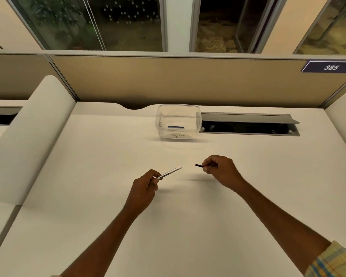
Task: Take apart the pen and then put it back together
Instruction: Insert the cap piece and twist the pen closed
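Hands are hovering over a white desk (108, 136), seen from a head-worn camera looking forward and down. The left hand (146, 186) is curling into a loose fist and pinching the near end of the pen body (171, 172) — a slim white barrel with dark printing — between thumb and fingers. The barrel is angling up and away to the right, its far tip pointing toward the other hand. The right hand (220, 168) is also closing its fingers, pinching a short black pen piece (199, 165) that is sticking out leftward from the fingertips. The two parts are sitting near each other but apart, with a clear gap of bare desk showing between their tips. Whether the black piece is a cap or a refill is too small to tell.

Farther back, near the desk's far edge, a clear plastic tub (178, 122) is standing upright with a handwritten label on its near wall and a thin blue strip inside. Just to its right, a grey cable hatch (248, 123) is lying open. A tan partition (188, 80) is rising behind, carrying a dark number plate (331, 66) reading 385 at the far right.
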